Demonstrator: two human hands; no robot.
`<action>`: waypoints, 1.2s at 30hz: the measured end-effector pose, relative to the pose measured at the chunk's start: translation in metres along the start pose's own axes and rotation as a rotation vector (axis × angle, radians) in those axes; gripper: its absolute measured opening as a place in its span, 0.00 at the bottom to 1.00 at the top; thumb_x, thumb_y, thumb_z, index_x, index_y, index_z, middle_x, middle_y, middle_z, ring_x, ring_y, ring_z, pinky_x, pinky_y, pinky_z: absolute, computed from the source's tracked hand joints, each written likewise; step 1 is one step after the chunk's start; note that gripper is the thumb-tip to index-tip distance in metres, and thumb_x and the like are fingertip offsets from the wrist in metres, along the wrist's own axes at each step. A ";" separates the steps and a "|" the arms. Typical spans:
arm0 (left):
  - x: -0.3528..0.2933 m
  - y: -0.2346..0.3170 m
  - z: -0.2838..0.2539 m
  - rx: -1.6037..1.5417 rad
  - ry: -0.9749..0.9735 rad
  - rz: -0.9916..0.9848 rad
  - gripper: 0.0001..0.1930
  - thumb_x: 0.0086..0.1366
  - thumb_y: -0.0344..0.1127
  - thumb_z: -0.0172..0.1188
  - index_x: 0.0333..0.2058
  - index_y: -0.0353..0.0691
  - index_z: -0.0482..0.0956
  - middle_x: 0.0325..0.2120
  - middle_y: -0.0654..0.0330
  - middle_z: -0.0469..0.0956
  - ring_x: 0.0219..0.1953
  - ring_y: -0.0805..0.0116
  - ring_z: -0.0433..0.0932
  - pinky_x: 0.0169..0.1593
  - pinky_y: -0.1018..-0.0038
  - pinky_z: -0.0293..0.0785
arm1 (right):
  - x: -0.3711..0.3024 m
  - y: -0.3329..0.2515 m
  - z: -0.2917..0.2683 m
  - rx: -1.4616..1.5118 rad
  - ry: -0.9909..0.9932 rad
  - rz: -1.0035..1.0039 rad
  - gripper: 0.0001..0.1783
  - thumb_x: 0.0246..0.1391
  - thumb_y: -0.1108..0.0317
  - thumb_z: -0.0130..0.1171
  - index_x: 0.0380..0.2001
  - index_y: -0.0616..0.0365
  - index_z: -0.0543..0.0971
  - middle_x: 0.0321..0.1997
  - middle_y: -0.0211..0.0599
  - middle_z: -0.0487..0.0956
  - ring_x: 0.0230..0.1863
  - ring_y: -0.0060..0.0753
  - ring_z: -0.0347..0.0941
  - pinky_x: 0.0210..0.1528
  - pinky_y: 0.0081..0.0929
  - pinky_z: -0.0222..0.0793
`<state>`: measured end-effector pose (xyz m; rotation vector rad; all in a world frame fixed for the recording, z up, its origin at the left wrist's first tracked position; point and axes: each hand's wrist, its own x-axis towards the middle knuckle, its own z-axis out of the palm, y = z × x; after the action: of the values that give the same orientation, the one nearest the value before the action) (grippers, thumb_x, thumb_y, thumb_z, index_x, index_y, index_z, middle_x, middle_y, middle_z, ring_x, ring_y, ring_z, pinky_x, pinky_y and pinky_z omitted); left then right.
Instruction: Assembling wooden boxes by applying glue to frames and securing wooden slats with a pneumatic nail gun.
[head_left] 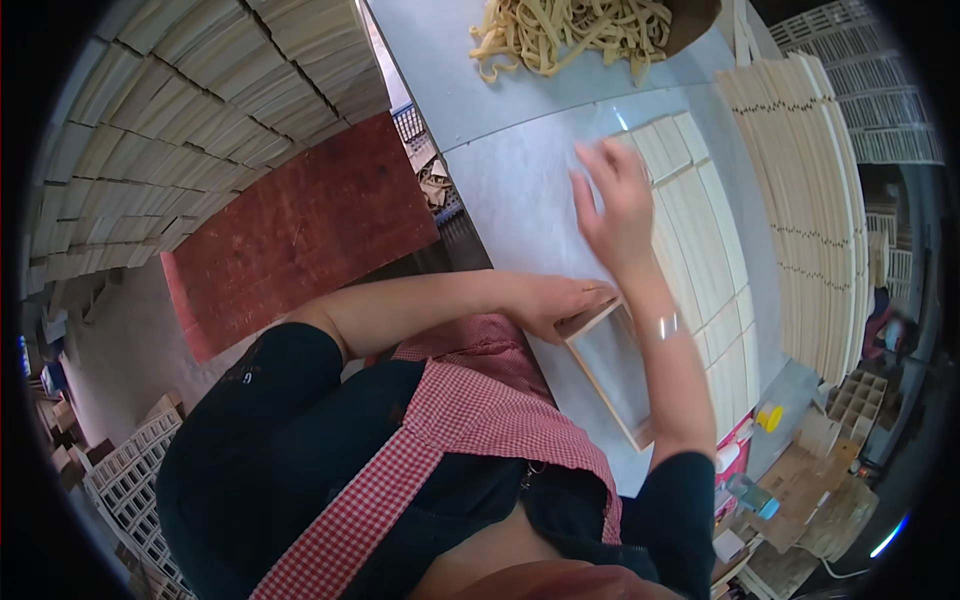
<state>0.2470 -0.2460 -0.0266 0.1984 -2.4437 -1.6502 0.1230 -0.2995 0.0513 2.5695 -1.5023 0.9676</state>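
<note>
A light wooden rectangular frame [598, 388] sits on the pale grey worktop [510, 205], close to my body. My left hand [562, 305] is closed around the frame's far left corner; its fingertips are partly hidden there. Farther off, my right hand [615, 208] is held over the worktop, fingers apart and somewhat blurred, with nothing visible in it. It is beside the left edge of a row of flat pale wooden panels [695, 215]. My right forearm crosses over part of the frame and the panels.
A heap of pale curled strips [575, 35] lies at the worktop's far end. Tall stacked wooden pieces [800, 200] line the right side. To the left are a reddish-brown board [310, 225] and large stacks of wood [190, 110]. A blue-capped jar [752, 497] stands lower right.
</note>
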 end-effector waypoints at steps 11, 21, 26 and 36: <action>-0.001 0.006 0.001 -0.013 0.049 0.007 0.52 0.49 0.24 0.72 0.70 0.29 0.51 0.69 0.41 0.60 0.58 0.42 0.73 0.62 0.64 0.73 | 0.135 0.093 0.089 0.017 0.089 0.012 0.04 0.51 0.71 0.64 0.30 0.58 0.82 0.35 0.36 0.79 0.33 0.33 0.74 0.38 0.27 0.72; 0.000 0.002 0.009 0.018 0.098 0.082 0.50 0.48 0.22 0.72 0.69 0.28 0.53 0.65 0.41 0.65 0.53 0.47 0.75 0.55 0.68 0.76 | 0.154 0.033 -0.016 0.540 0.308 0.266 0.07 0.59 0.68 0.63 0.29 0.59 0.81 0.23 0.23 0.77 0.20 0.14 0.63 0.24 0.12 0.63; 0.003 0.007 0.004 -0.108 0.073 0.065 0.46 0.49 0.21 0.69 0.67 0.29 0.57 0.50 0.46 0.71 0.38 0.55 0.74 0.42 0.69 0.77 | 0.086 0.039 -0.046 0.555 0.128 0.392 0.06 0.59 0.69 0.62 0.30 0.60 0.82 0.19 0.21 0.70 0.20 0.16 0.59 0.24 0.16 0.59; 0.000 0.011 -0.006 0.032 0.015 -0.138 0.52 0.50 0.24 0.71 0.73 0.35 0.51 0.45 0.47 0.78 0.34 0.58 0.77 0.38 0.71 0.76 | -0.127 0.007 -0.106 0.202 -0.046 0.832 0.06 0.59 0.68 0.62 0.30 0.58 0.83 0.15 0.19 0.65 0.19 0.17 0.56 0.23 0.19 0.51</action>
<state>0.2479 -0.2469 -0.0139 0.3909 -2.4977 -1.6573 0.0201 -0.1715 0.0699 2.0441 -2.6908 1.1390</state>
